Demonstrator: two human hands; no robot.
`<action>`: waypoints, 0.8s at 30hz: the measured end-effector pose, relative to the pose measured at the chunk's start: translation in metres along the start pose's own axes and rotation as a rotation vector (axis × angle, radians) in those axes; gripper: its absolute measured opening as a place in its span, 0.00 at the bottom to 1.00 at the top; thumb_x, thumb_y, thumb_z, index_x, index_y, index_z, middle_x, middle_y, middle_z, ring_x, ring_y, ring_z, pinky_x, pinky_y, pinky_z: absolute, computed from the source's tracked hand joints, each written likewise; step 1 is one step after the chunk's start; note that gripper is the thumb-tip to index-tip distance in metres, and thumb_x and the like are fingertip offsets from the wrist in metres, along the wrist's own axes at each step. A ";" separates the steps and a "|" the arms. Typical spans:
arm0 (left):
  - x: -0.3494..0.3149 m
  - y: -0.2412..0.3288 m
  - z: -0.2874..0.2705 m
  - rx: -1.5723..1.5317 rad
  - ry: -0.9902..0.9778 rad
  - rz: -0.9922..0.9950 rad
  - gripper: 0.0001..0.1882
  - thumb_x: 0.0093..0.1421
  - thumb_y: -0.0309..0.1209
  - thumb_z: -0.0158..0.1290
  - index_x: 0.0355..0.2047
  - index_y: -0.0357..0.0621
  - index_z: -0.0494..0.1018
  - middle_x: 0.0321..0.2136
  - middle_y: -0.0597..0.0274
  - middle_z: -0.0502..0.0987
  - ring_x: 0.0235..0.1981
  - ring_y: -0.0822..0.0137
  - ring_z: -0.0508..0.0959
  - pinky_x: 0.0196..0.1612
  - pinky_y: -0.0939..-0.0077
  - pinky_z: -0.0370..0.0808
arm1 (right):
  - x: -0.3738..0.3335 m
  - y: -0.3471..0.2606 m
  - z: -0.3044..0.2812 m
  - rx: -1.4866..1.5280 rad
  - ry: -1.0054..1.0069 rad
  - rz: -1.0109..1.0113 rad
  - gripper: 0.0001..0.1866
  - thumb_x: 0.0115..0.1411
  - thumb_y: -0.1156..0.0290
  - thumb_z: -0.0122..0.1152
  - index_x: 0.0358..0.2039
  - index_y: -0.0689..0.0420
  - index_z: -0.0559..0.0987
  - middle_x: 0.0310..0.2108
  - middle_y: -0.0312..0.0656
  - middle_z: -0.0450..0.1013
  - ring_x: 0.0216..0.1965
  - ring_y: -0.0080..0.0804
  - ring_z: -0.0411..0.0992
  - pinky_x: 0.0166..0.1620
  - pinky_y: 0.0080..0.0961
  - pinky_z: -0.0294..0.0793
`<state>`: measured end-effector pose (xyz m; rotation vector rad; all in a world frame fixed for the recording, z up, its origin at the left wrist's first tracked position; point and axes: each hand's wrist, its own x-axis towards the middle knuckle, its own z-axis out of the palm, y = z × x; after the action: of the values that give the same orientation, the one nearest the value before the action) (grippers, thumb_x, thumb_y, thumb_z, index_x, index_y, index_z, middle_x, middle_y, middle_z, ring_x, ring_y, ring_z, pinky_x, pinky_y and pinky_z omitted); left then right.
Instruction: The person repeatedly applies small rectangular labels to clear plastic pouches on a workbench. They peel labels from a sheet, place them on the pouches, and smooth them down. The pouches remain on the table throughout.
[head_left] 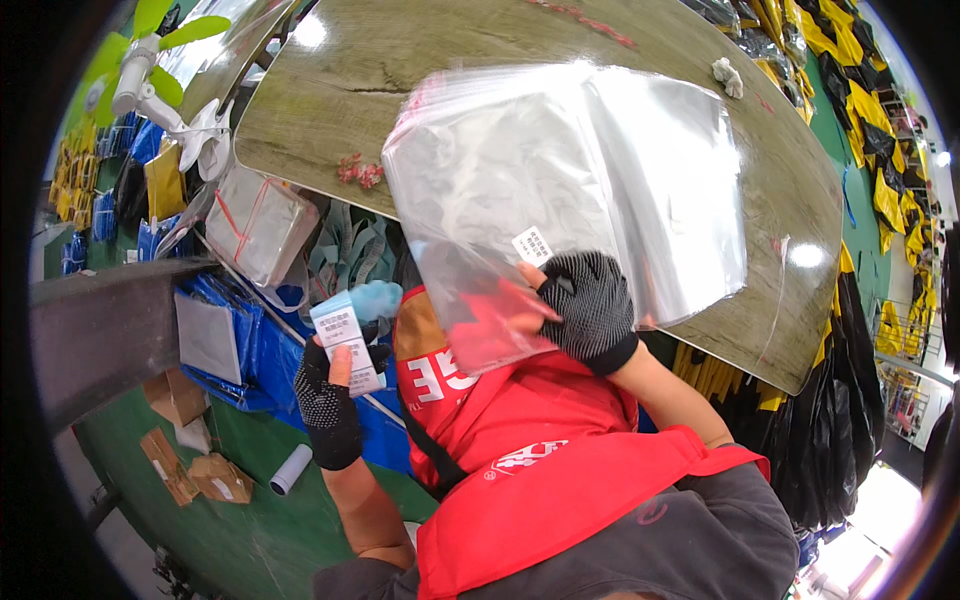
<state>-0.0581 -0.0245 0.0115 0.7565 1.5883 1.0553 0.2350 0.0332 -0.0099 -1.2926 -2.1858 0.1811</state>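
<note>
My left hand (332, 410), in a dark dotted glove with bare fingertips, is closed on a strip of white printed labels (338, 328), the thumb pressed on its face. My right hand (592, 305), gloved the same way, pinches the near part of a clear plastic bag (500, 170). Fingertips show through the film there. A small white label (532, 244) lies on the bag just beyond my right thumb. Under that bag is a fanned stack of clear bags (680, 180), which overhangs the near table edge above my red apron (560, 410).
The wood-grain table (330, 110) carries red scraps (360, 171) and a crumpled white lump (728, 78). A green-bladed fan (135, 75) stands at the far left. Tied clear bags (255, 225) and blue packages (250, 350) lie left. Black and yellow bags (825, 420) hang right.
</note>
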 end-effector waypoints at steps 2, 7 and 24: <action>0.001 -0.003 -0.001 -0.002 0.021 0.004 0.17 0.64 0.35 0.45 0.50 0.39 0.66 0.38 0.54 0.77 0.33 0.65 0.80 0.32 0.75 0.78 | -0.019 -0.004 0.010 0.016 -0.103 0.066 0.12 0.49 0.62 0.63 0.33 0.54 0.77 0.26 0.39 0.71 0.28 0.41 0.69 0.34 0.37 0.66; -0.001 0.008 0.016 -0.048 0.007 0.010 0.17 0.64 0.35 0.45 0.50 0.38 0.66 0.38 0.53 0.77 0.33 0.64 0.80 0.33 0.74 0.78 | -0.032 0.000 0.021 -0.029 -0.007 0.055 0.06 0.49 0.69 0.62 0.28 0.54 0.77 0.26 0.40 0.71 0.29 0.41 0.69 0.34 0.37 0.67; 0.001 0.012 0.058 -0.220 -0.276 -0.051 0.18 0.64 0.32 0.45 0.52 0.36 0.65 0.40 0.47 0.77 0.35 0.58 0.80 0.40 0.67 0.77 | -0.044 0.019 -0.039 0.399 0.490 0.944 0.16 0.65 0.61 0.48 0.40 0.61 0.74 0.32 0.41 0.69 0.35 0.32 0.69 0.39 0.29 0.69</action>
<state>-0.0025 -0.0039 0.0175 0.6759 1.2296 1.0208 0.2866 -0.0011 -0.0035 -1.7808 -0.9531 0.5586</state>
